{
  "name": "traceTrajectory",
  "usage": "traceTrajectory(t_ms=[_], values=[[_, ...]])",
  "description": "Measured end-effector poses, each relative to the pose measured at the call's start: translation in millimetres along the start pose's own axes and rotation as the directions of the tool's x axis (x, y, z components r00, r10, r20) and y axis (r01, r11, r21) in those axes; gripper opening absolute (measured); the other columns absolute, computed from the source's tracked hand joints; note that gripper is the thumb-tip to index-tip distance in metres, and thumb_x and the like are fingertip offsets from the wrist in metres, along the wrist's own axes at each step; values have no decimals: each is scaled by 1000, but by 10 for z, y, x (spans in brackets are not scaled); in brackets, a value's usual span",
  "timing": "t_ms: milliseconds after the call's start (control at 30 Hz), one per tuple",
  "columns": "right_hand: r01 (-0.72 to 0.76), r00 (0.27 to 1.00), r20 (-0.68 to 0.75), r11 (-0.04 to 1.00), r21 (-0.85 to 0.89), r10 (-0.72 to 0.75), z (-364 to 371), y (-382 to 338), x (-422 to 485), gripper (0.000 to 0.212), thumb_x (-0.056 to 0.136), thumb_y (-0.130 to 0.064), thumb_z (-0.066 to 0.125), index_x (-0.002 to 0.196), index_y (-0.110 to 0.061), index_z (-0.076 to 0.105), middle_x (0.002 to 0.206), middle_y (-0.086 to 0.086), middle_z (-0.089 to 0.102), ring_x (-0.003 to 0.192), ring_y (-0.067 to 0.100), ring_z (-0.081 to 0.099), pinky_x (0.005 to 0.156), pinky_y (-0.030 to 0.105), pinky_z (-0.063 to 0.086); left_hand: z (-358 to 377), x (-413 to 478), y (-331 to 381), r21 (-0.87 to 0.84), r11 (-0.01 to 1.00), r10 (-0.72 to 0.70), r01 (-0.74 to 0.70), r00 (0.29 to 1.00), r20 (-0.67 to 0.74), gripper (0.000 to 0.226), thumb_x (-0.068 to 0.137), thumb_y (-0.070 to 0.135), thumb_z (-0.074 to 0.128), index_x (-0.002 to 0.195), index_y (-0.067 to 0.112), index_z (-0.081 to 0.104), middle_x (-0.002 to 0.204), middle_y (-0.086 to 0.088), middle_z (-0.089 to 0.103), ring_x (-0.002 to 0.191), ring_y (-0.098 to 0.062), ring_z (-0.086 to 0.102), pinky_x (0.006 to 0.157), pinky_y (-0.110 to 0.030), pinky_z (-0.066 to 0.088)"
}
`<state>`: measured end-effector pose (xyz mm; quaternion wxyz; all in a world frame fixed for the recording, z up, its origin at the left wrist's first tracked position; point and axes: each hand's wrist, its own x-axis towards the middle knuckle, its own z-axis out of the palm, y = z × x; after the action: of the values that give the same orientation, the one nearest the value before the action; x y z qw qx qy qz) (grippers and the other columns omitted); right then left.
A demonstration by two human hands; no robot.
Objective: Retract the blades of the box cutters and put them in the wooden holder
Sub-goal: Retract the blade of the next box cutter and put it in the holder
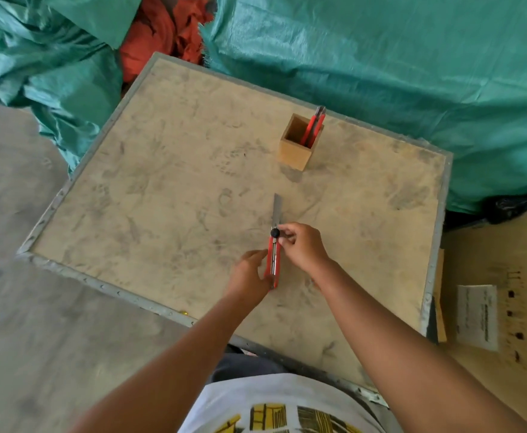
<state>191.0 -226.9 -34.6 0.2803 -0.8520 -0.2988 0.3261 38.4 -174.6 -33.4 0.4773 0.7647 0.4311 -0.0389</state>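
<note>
A red box cutter is held above the middle of the plywood crate top, its grey blade sticking out far away from me. My left hand grips the red handle from the left. My right hand pinches the black knob at the blade end with thumb and fingers. A square wooden holder stands upright farther back, to the right. One red box cutter leans inside it against the right wall.
The crate top has a metal-edged rim. Green tarpaulin lies behind and to the left, with orange cloth between. A second wooden crate with a paper label sits at the right. Concrete floor lies to the left.
</note>
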Motion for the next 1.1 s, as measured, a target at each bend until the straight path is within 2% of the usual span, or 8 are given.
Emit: traceTrajectory(t_ms=[133,233,400,533,667,800,900,1100], values=[[38,999,38,998,-53,-36,103,-34,-30,39,91,-6,69,128,-15,71,116,12,74,104,25,71,98,27,52,156,-128,-26,32,998,62,-61,998,-30,51,77,-3,69,125,12,62,124,-9,58,91,-20,62,81,-28,52],[46,998,48,998,-42,-44,128,-58,-50,40,90,-6,71,129,-15,70,117,12,74,108,25,69,96,23,47,206,-157,-8,44,996,81,-79,995,-54,48,78,-12,63,123,5,63,122,-13,57,85,-15,55,75,-19,45],[26,997,68,999,-38,-24,149,-43,-21,47,88,-2,71,133,-17,67,121,9,73,111,23,68,94,20,45,243,-164,8,-22,998,49,-51,995,-86,41,81,-10,63,119,5,64,121,-11,55,88,-13,52,67,-7,40],[16,995,97,999,-43,-12,145,-23,13,50,87,-3,72,134,-20,66,112,6,71,108,21,67,93,21,48,250,-175,-11,-51,997,51,-56,993,-105,44,79,-13,60,119,5,64,118,-12,55,86,-18,58,72,-23,51],[46,995,87,998,-53,-41,180,-54,-6,40,86,-7,75,124,-18,69,110,4,74,100,16,67,95,29,54,240,-174,-49,-35,997,65,-69,993,-100,46,77,-13,62,118,7,65,117,-11,56,86,-22,63,75,-28,56],[-3,997,71,1000,-15,4,186,-77,53,30,84,5,70,107,-16,71,107,5,74,100,19,70,91,30,57,226,-158,-56,4,998,61,-61,996,-61,44,79,-7,63,120,10,64,119,-6,52,90,-18,60,76,-20,48],[-49,994,97,998,31,46,158,-59,67,36,86,10,63,111,-15,71,104,3,73,95,15,67,86,21,51,200,-154,-75,13,998,66,-66,997,-38,50,80,-7,62,126,11,61,121,-7,51,93,-17,57,78,-18,45],[-79,991,124,978,191,56,158,-8,26,47,89,9,54,116,-25,72,107,-5,77,104,15,70,92,26,55,178,-124,-169,-14,998,55,-55,998,-20,62,81,-5,67,137,18,52,121,-7,54,95,-12,52,76,-6,40]])
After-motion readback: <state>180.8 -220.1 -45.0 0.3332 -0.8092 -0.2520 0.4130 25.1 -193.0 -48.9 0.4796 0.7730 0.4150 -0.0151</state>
